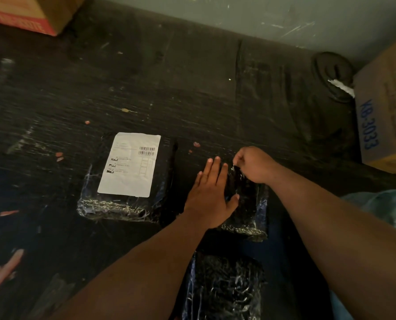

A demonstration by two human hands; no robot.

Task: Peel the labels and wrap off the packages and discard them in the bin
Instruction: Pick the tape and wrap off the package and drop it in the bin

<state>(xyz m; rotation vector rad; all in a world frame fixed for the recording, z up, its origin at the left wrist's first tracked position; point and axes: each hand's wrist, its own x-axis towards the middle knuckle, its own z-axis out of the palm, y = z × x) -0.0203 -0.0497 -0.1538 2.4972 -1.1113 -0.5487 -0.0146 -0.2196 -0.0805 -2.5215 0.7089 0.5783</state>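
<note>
Dark floor: left hand (209,192) flattens package (247,204) (black-wrapped); right hand (253,165) pinches wrap.

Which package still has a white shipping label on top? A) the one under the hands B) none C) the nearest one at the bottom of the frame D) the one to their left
D: the labelled package carries a white barcoded label, while the package under the hands and the near package show only black wrap.

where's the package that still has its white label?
In the head view, the labelled package lies on the dark floor left of centre, label up, just left of the left hand, which presses flat on a neighbouring wrapped package.
</note>
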